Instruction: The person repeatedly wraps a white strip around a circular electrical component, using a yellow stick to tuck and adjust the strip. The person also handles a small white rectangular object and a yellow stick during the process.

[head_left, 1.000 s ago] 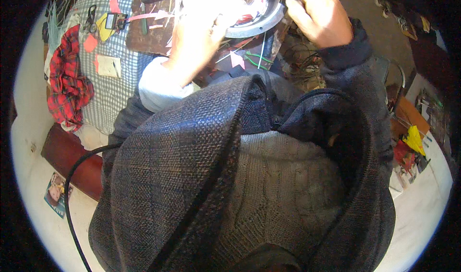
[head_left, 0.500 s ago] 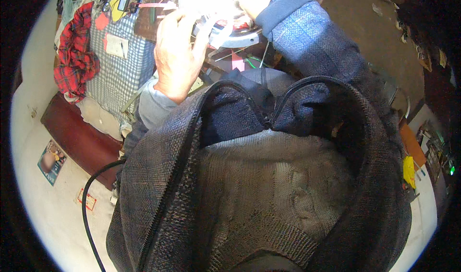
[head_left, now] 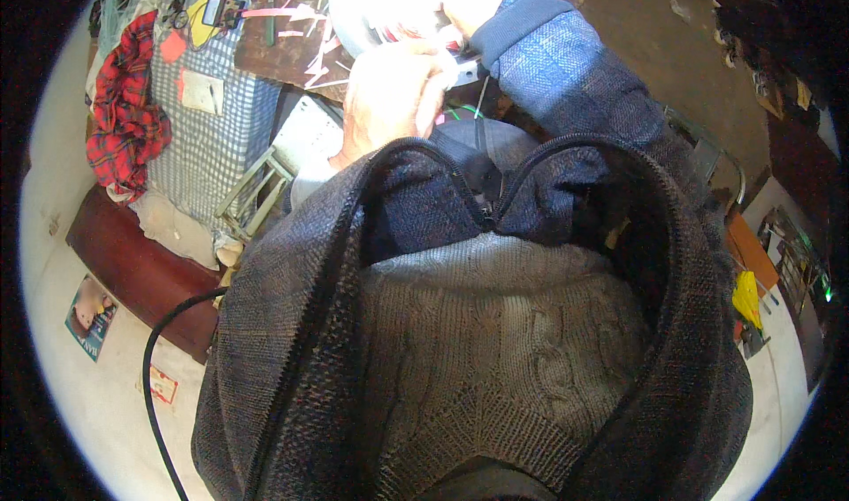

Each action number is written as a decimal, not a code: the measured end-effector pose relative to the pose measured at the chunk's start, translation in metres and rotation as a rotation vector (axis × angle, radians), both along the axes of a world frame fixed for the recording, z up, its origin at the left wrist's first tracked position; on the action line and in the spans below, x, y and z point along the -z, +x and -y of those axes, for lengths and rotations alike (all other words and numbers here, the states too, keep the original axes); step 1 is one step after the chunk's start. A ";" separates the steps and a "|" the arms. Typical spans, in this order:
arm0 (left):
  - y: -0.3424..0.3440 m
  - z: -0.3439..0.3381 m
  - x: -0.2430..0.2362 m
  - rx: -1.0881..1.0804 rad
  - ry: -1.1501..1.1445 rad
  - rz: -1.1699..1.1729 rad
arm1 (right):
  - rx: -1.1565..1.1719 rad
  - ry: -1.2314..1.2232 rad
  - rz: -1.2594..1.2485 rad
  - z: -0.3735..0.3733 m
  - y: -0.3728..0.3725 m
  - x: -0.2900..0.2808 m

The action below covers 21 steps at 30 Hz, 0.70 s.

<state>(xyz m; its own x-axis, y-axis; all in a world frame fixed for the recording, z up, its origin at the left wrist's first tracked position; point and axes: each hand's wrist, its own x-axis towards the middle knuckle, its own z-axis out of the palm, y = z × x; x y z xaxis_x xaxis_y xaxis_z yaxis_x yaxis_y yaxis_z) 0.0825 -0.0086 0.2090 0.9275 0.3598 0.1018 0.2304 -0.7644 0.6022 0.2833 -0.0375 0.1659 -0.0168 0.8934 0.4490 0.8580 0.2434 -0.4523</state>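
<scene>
My left hand is at the near side of a brightly lit, round-looking piece with a grey curved rim. Its fingers are curled and pressed together, and whatever is in them is hidden. Beside its fingertips shows a pale metal edge with a hole. My right hand comes in from the right at the far side of the same piece. Glare washes out its fingers, so their grip cannot be read. Pink and whitish strips lie on the brown worktop left of the piece.
Left of the worktop, a checked cloth carries a small device with a screen, a notepad and coloured scraps. A red tartan cloth hangs at its edge. A metal frame stands near my left arm, by a maroon backrest.
My left hand has moved right and nearer to me, its spread fingers now curled together. The whitish strips and a pale plate behind it have come into view. My right hand stays about where it was.
</scene>
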 end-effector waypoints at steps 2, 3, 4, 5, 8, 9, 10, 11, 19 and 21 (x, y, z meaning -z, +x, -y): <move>0.001 -0.002 -0.003 0.090 0.078 0.056 | 0.008 -0.002 0.014 0.001 -0.002 -0.003; 0.000 -0.005 -0.005 0.115 0.085 0.067 | 0.011 -0.004 0.018 0.002 -0.003 -0.005; 0.000 -0.010 -0.005 0.116 0.101 0.079 | 0.012 -0.005 0.026 0.002 -0.004 -0.006; -0.001 -0.013 -0.006 0.107 0.110 0.076 | 0.017 -0.005 0.028 0.002 -0.005 -0.007; -0.002 -0.024 -0.004 0.039 0.241 -0.004 | 0.030 0.000 0.033 0.001 -0.009 -0.009; 0.000 -0.028 0.000 0.035 0.283 -0.022 | 0.033 0.003 0.033 0.001 -0.010 -0.009; 0.002 -0.030 0.003 0.026 0.329 -0.061 | 0.037 0.006 0.035 0.001 -0.010 -0.010; 0.001 -0.031 0.005 0.053 0.382 -0.072 | 0.040 0.006 0.039 0.001 -0.011 -0.011; -0.007 -0.027 0.017 0.044 0.393 -0.096 | 0.046 -0.146 -0.033 -0.008 -0.014 -0.015; -0.008 -0.023 0.018 0.034 0.371 -0.115 | 0.102 -0.009 0.035 -0.009 -0.014 -0.013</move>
